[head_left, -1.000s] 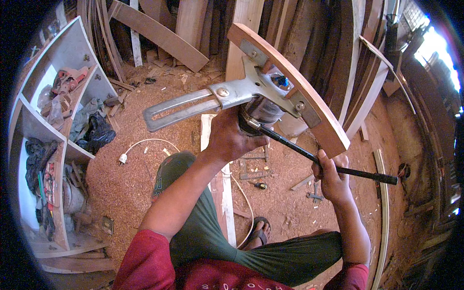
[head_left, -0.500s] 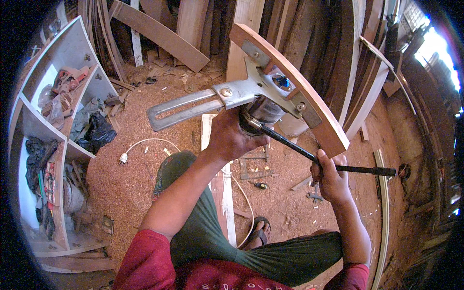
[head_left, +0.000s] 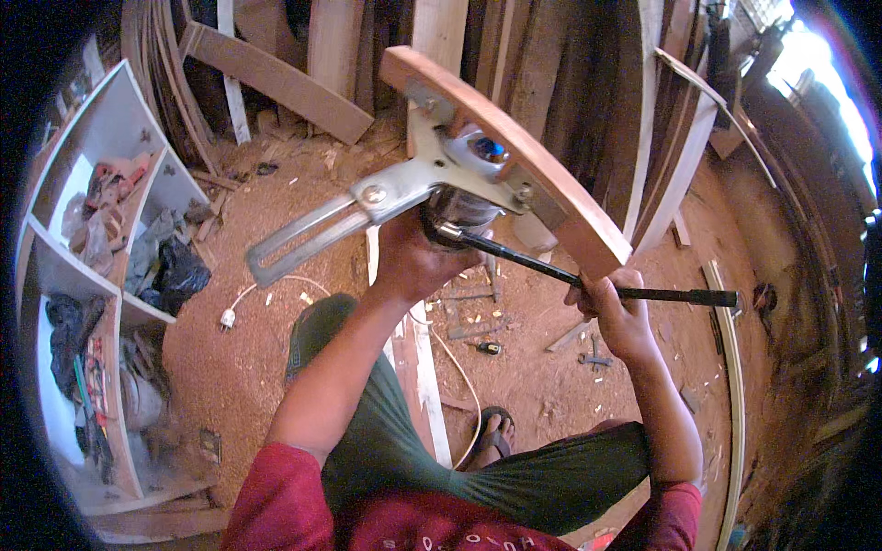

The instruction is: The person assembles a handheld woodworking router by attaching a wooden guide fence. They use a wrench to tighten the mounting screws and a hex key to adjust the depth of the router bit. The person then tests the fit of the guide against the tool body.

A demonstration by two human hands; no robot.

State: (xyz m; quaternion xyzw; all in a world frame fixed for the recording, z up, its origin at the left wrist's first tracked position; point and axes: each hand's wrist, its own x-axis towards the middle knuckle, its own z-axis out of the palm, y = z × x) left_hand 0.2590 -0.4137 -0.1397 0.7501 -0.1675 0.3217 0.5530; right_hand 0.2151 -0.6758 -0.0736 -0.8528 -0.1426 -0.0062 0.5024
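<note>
My left hand (head_left: 418,262) grips the round metal body of a power tool (head_left: 459,207) held up before me. Fixed to the tool are a curved wooden board (head_left: 570,216) and a flat slotted metal arm (head_left: 303,234) that juts out to the left. My right hand (head_left: 616,312) is closed on a long black wrench (head_left: 661,295), whose far end sits at the tool's collar under the board. My legs in green trousers (head_left: 413,459) and a foot in a sandal (head_left: 496,432) are below.
A white shelf unit (head_left: 110,294) full of rags and tools lies at the left. Planks and curved wood strips (head_left: 322,55) lean along the back and right. On the sawdust floor lie a white plank (head_left: 423,376), a cord with plug (head_left: 227,319) and small tools (head_left: 487,347).
The tool and its slotted arm have tilted and shifted slightly to the right. The wrench handle has swung a little upward. Both hands keep their grip.
</note>
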